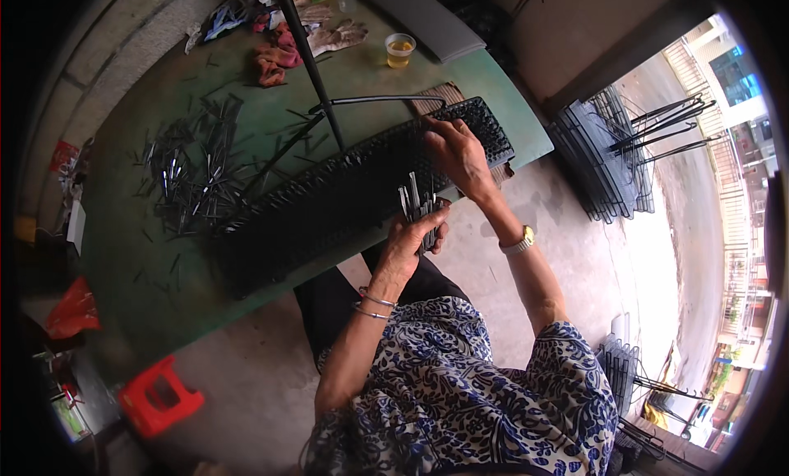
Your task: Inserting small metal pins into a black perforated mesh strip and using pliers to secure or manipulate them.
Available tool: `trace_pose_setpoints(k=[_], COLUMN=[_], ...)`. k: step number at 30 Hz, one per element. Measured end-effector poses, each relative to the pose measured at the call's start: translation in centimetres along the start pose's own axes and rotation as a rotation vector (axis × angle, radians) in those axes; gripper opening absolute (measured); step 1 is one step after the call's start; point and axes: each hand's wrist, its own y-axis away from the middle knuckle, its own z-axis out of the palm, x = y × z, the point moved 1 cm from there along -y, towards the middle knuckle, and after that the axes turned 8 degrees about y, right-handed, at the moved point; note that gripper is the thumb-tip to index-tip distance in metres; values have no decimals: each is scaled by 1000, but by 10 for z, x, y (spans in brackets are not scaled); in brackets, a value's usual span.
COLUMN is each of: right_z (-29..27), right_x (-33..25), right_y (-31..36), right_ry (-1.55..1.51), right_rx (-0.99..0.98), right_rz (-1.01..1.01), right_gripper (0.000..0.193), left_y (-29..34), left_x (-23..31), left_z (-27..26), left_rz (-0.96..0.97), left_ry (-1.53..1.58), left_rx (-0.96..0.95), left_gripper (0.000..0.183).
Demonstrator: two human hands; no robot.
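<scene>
Work piece: black mesh panel (pixel 345 201), long and narrow, lying slantwise across the near right part of the green table (pixel 123 254); its far right end reaches the table's right edge.
Left hand (pixel 411 238): closed around a bundle of short metal pins (pixel 417 203), held upright at the panel's near edge; fingers wrapped tight, pin tips standing above the fist.
Right hand (pixel 456 151): lying on the far right end of the panel, fingers pressed down together on the mesh; whether a pin is pinched under the fingertips cannot be told.
Step in hand, as judged: setting pins one at a time into the mesh. Doing it well likely means keeping the bundle close beside the working spot, drawing a single pin, lining it up with an opening before pushing, and holding the panel flat so it does not slide.
Loose stock: scattered pile of metal pins (pixel 193 176) on the table, left of the panel, well apart from both hands.
Frame part: dark bent rod (pixel 378 101) lying just beyond the panel; a dark pole (pixel 308 57) rises beside it.
Far table: plastic cup of amber drink (pixel 399 50), rags and work gloves (pixel 283 49).
Surroundings: stacked black wire racks (pixel 604 160) on the floor to the right; red plastic stool (pixel 159 398) near left.
</scene>
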Motion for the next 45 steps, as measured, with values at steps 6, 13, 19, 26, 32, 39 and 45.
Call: trace_pose_setpoints(k=[6, 13, 19, 26, 32, 39, 45], right_z=[-34, -20, 23, 29, 17, -38, -37], right_x=[-15, -1, 16, 15, 14, -28, -22], right_y=[22, -3, -13, -13, -11, 8, 16], right_ry=[-203, -90, -7, 174, 249, -184, -475], right_rx=[-571, -42, 192, 45, -26, -536, -545], right_rz=[86, 188, -37, -122, -171, 226, 166], right_gripper=[19, 10, 8, 13, 14, 20, 12], left_y=[0, -9, -7, -8, -10, -8, -11], left_x=[2, 5, 6, 0, -5, -4, -6], left_z=[-4, -3, 0, -3, -1, 0, 1], left_rz=[41, 20, 10, -9, -9, 72, 85], left_ry=[-49, -63, -77, -87, -127, -194, -236], left_rx=[-37, -24, 11, 7, 5, 47, 3], left_gripper=[17, 18, 21, 19, 19, 17, 20])
